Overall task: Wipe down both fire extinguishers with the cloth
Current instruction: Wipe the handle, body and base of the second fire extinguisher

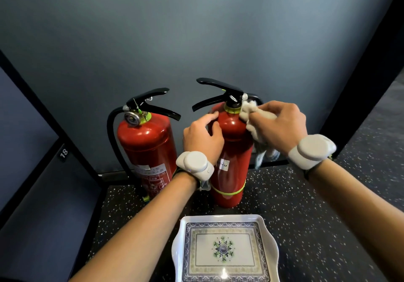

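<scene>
Two red fire extinguishers stand on the speckled floor against a grey wall. The left extinguisher (pixel 147 148) has a black hose and a pressure gauge facing me. My left hand (pixel 202 138) grips the shoulder of the right extinguisher (pixel 229 172), fingers curled round its left side. My right hand (pixel 282 126) holds a white cloth (pixel 251 115) bunched against that extinguisher's upper right shoulder, just under the yellow collar and black handle. Part of the cloth hangs down behind the cylinder.
A white rectangular tray (pixel 223 250) with a patterned border lies on the floor in front of the right extinguisher. A dark framed panel marked 18 (pixel 63 153) stands at the left. Dark wall trim rises at the right.
</scene>
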Motion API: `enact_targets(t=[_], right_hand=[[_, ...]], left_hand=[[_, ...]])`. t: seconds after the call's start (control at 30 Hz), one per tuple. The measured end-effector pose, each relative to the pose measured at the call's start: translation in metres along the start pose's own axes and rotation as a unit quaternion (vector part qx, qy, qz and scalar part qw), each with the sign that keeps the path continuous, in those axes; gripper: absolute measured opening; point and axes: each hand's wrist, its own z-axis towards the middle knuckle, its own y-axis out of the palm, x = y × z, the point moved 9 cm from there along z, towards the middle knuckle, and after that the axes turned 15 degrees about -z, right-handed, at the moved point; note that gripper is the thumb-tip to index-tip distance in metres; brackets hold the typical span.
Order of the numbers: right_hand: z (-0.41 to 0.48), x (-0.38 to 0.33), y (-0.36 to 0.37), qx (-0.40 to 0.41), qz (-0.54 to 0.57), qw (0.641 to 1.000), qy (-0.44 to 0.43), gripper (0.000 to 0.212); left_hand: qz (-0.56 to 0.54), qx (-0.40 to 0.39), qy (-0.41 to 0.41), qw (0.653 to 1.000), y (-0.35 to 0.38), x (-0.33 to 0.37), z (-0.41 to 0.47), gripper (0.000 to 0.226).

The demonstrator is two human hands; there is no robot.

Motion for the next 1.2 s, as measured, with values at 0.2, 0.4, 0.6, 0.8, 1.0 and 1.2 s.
enact_targets(t=[0.2, 0.4, 0.6, 0.8, 1.0, 1.2], right_hand=[[-0.023, -0.021, 0.005, -0.008, -0.02, 0.999, -0.04, 0.004], [-0.037, -0.046, 0.026, -0.029, -0.038, 0.995, -0.084, 0.013], [-0.033, -0.07, 0.057, -0.099, -0.036, 0.986, -0.131, 0.027], [-0.017, -0.06, 0.054, -0.162, 0.011, 0.981, -0.107, 0.046], [0.012, -0.022, 0.006, -0.01, -0.118, 0.993, -0.028, 0.026], [-0.001, -0.006, 0.025, -0.047, -0.086, 0.995, -0.033, 0.041]], left_hand=[[-0.009, -0.014, -0.018, 1.0, -0.001, -0.002, -0.003, 0.047], [-0.073, 0.012, -0.014, 0.997, -0.009, -0.01, -0.005, 0.04], [-0.112, 0.128, 0.041, 0.985, -0.03, -0.006, -0.019, 0.018], [-0.035, 0.036, 0.079, 0.996, -0.003, 0.003, -0.027, 0.043], [-0.057, 0.011, -0.023, 0.998, 0.005, -0.011, -0.008, 0.027], [-0.059, -0.049, -0.107, 0.991, 0.013, -0.017, 0.027, 0.026]])
